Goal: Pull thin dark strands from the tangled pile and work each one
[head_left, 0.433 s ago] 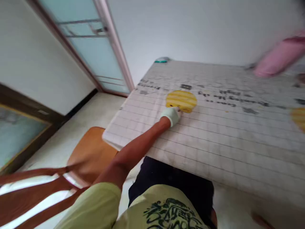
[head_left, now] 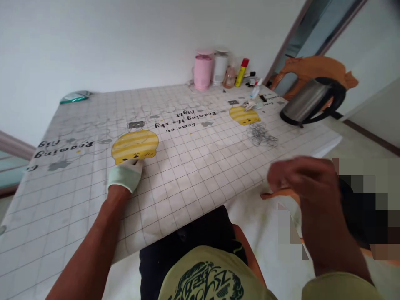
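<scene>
My left hand (head_left: 126,173) wears a pale glove and rests on the white checked tablecloth (head_left: 184,175), at the lower edge of a printed yellow striped balloon. Its fingers are curled down, and whatever lies under them, if anything, is hidden. Bare and slightly blurred, my right hand (head_left: 303,175) is held up near the front right edge of the table. Its fingers are folded into a loose fist, with nothing showing in them. Beyond it on the cloth is a tangle of thin grey wire-like strands (head_left: 261,135).
A steel kettle (head_left: 308,100) with a black handle stands at the right. Along the back are a pink canister (head_left: 203,71), a white canister (head_left: 220,67), a bottle (head_left: 229,78) and a yellow red-capped can (head_left: 241,73). A green-edged object (head_left: 75,97) lies at the back left corner.
My view has swung to the right, bringing in the kettle, the grey tangle and my right hand. The gloved left hand stays by the same printed balloon.
</scene>
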### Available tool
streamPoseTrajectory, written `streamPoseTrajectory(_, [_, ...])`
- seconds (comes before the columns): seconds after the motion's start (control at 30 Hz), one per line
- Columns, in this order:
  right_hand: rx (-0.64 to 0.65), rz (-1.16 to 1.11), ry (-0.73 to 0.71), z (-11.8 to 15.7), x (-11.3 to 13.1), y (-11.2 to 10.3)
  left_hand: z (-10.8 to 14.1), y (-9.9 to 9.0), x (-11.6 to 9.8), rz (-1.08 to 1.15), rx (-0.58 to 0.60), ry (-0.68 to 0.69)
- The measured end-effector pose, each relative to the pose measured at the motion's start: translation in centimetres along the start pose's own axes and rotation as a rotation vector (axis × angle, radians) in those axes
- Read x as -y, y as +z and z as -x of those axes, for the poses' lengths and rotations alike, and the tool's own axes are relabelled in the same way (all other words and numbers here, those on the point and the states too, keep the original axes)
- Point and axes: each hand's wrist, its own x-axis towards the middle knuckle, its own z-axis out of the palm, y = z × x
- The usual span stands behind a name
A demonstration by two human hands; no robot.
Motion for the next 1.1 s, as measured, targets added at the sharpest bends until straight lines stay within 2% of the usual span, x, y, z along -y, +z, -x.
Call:
streamPoseTrajectory(0.1, [-0.062, 0.307, 0.113, -3.9, -4.6, -1.8, 0.1, -0.2, -0.1, -0.013, 0.015, -0.034])
streamPoseTrajectory(0.13, [-0.121, 0.427, 0.146, -5.3, -6.6, -2.5, 0.1, -0.2, -0.1, -0.017, 0.018, -0.044])
streamPoseTrajectory(0.2, [-0.121, 0.582, 0.166, -7.6, -10.6, -4.0, -0.1, -0.2, -0.1, -0.026, 0.027, -0.052])
streamPoseTrajectory(0.27, [-0.095, 0.702, 0.102, -9.3, -13.6, -4.8, -0.3, -0.2, -0.1, -0.031, 0.037, -0.054])
streamPoseTrajectory(0.37, [0.031, 0.836, -0.029, -11.3, -15.9, -4.2, -0.4, -0.1, 0.0, -0.039, 0.042, -0.055])
streamPoseTrajectory(0.47, [0.162, 0.937, 0.005, -13.5, -16.5, -1.7, -0.3, -0.1, -0.1, -0.039, 0.039, -0.055])
streamPoseTrajectory(0.6, [0.258, 1.046, 0.115, -16.3, -16.7, 2.0, -0.2, -0.4, -0.4, -0.036, 0.048, -0.057])
streamPoseTrajectory(0.67, [0.269, 1.055, 0.129, -17.1, -16.8, 3.0, 0.0, -0.5, -0.5, -0.036, 0.056, -0.062])
streamPoseTrajectory(0.73, [0.261, 1.066, 0.132, -17.5, -16.8, 3.1, 0.0, -0.6, -0.5, -0.034, 0.053, -0.062])
streamPoseTrajectory(0.8, [0.208, 1.059, 0.133, -17.7, -16.4, 2.0, 0.0, -0.6, -0.4, -0.037, 0.047, -0.051])
streamPoseTrajectory(0.87, [0.064, 0.951, 0.149, -17.8, -15.9, -0.3, -0.1, -0.3, 0.0, -0.033, 0.045, -0.031])
streamPoseTrajectory(0.9, [-0.045, 0.818, 0.170, -17.9, -15.7, -1.7, -0.2, -0.2, 0.1, -0.029, 0.043, -0.023])
streamPoseTrajectory(0.97, [-0.233, 0.478, 0.318, -18.1, -15.2, -4.6, -0.5, 0.1, 0.4, -0.026, 0.036, -0.012])
streamPoseTrajectory(1.03, [-0.295, 0.342, 0.399, -18.0, -14.8, -7.0, -0.6, 0.3, 0.6, -0.032, 0.024, -0.008])
streamPoseTrajectory(1.1, [-0.327, 0.250, 0.447, -17.7, -14.6, -8.6, -0.6, 0.3, 0.6, -0.033, 0.025, -0.010])
